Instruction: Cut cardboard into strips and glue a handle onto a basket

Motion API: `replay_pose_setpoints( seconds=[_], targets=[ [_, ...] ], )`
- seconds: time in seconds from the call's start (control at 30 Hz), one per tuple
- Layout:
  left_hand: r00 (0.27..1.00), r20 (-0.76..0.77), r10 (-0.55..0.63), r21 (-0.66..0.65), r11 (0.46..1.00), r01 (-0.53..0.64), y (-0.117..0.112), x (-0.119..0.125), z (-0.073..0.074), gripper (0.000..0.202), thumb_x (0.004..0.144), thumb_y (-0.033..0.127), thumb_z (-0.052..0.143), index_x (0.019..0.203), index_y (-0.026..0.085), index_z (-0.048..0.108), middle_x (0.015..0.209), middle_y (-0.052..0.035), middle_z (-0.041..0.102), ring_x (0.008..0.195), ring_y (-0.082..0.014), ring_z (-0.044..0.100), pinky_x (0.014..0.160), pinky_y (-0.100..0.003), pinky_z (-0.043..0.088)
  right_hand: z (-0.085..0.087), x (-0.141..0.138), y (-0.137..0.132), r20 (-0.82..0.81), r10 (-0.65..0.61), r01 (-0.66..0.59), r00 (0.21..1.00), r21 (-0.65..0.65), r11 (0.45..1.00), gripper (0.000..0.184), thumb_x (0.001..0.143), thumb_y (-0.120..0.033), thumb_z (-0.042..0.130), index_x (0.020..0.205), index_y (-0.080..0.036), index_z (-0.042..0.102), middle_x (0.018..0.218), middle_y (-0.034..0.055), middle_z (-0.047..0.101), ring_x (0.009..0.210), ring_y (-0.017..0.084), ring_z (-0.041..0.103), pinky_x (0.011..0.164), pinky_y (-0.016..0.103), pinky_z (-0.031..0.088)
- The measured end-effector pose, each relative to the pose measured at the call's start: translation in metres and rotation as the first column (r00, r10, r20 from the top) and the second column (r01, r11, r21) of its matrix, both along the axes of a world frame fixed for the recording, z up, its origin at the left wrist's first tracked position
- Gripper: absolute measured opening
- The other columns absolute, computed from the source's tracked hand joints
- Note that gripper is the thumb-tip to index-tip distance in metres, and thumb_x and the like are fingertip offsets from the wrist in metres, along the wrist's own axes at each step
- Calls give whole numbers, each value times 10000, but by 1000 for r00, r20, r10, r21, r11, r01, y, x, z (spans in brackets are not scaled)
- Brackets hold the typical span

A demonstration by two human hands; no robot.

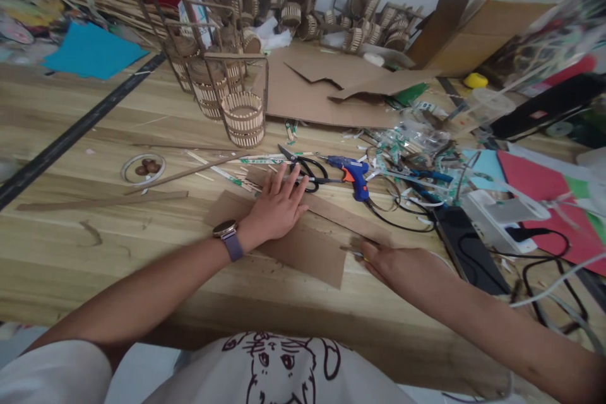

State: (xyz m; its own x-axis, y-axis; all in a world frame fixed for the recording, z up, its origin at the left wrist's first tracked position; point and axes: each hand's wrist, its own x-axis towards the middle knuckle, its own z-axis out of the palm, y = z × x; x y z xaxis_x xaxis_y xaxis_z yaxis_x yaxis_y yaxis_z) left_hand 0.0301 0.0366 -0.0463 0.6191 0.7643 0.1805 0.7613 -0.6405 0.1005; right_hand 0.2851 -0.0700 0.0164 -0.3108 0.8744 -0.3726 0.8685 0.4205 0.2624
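Observation:
My left hand (277, 211) lies flat with fingers spread, pressing on a piece of brown cardboard (315, 255). A narrower cardboard strip (348, 221) lies along its far edge. My right hand (402, 268) is closed around a slim cutter knife (353, 252), whose thin tip points left at the cardboard's right end; most of the handle is hidden in my fingers. Just beyond my left fingertips lie black-handled scissors (312, 170). A blue hot glue gun (355, 173) lies to their right, its cord trailing right.
Small stick baskets with tall handles, one in front (243, 123), stand behind. A dish of brown balls (143, 170) sits left, near loose strips (104, 201). At right are a phone (466, 249), a power strip (497, 221), cables and plastic scraps. Large cardboard (303, 98) lies at the back.

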Motion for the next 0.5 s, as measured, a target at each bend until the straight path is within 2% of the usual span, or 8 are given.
replay_pose_setpoints(
  seconds=[0.17, 0.33, 0.43, 0.5],
  targets=[
    [1000, -1, -1, 8, 1000, 1, 0, 0, 0, 610, 1039, 371, 474, 1563, 78, 359, 1654, -232, 246, 1530, -466, 152, 1186, -668, 223, 2, 2, 2, 91, 47, -36, 995, -112, 993, 215, 1042, -275, 425, 1088, -214, 626, 789, 72, 771, 619, 246, 763, 408, 263, 250],
    [1000, 17, 0, 37, 999, -1, -1, 0, -3, 606, 1034, 375, 483, 1555, 85, 373, 1650, -230, 258, 1532, -458, 156, 1190, -664, 217, 1, 26, -3, -16, 52, -53, 999, -100, 994, 196, 1003, -263, 473, 1069, -218, 651, 724, 54, 764, 597, 232, 740, 428, 257, 306],
    [999, 40, 4, 52, 999, -6, -2, 3, -4, 599, 1029, 368, 496, 1545, 84, 387, 1644, -236, 269, 1528, -463, 167, 1190, -668, 219, 15, 30, 1, -28, -19, 17, 999, -96, 995, 186, 996, -280, 494, 1068, -224, 656, 724, 39, 762, 612, 223, 731, 452, 254, 340],
    [998, 68, 1, 68, 998, -6, -2, 4, -3, 584, 1025, 354, 506, 1531, 79, 407, 1635, -241, 286, 1524, -459, 184, 1196, -664, 213, 24, 20, 10, 27, -87, 89, 996, -89, 992, 236, 1030, -328, 454, 1071, -206, 653, 820, 69, 770, 661, 233, 738, 456, 260, 346]
  ],
)
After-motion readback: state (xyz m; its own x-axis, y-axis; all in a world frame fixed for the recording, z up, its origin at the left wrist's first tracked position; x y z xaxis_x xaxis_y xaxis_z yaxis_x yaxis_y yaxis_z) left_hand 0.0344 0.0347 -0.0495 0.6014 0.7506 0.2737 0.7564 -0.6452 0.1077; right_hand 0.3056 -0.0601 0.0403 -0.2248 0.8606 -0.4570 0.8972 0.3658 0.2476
